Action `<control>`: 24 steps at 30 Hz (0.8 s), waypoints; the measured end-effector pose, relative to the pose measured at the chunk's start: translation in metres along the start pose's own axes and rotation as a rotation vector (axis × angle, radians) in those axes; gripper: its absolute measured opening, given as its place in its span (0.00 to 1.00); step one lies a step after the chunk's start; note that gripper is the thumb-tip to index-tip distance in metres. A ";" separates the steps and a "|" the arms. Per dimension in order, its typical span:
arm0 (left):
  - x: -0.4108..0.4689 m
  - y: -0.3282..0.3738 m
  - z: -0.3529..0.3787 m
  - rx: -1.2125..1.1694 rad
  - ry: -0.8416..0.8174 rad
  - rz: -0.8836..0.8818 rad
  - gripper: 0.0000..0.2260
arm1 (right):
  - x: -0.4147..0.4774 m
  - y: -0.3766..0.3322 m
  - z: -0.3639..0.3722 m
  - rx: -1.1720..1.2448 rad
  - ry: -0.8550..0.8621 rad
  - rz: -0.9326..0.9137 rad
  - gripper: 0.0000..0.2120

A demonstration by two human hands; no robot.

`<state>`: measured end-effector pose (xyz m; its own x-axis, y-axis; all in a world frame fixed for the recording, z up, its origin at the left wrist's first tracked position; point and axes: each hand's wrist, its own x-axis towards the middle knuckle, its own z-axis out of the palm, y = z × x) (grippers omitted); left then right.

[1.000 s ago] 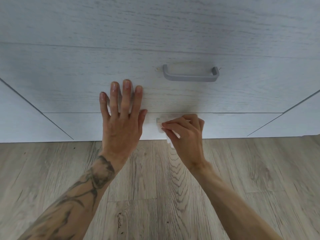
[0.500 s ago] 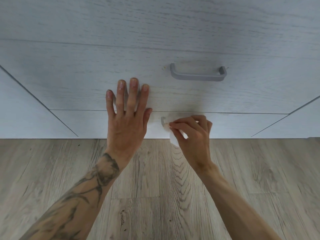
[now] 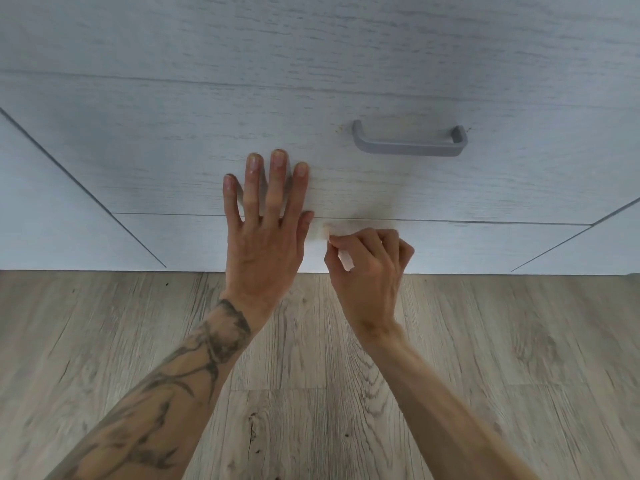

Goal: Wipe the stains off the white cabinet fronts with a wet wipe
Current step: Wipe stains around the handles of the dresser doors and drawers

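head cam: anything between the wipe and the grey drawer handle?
Nothing stands there. In the head view, only bare white drawer front and the horizontal seam separate the wet wipe, pinched by the right hand, from the handle.

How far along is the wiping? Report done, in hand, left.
Done: the drawer front around the flat left hand shows no marks. In hand: the right hand pinches the wet wipe against the bottom panel, just under the seam. Left: brownish specks beside both ends of the grey handle.
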<state>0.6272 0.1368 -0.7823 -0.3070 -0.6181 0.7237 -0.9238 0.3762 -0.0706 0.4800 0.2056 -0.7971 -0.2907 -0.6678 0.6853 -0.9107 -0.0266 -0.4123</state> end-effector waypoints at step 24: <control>-0.002 -0.002 0.000 0.034 -0.004 0.023 0.35 | -0.004 0.025 -0.010 0.089 -0.031 -0.148 0.04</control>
<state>0.6293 0.1377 -0.7838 -0.3288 -0.6126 0.7187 -0.9238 0.3668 -0.1100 0.4549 0.2151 -0.8037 -0.1453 -0.6744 0.7239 -0.9129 -0.1907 -0.3609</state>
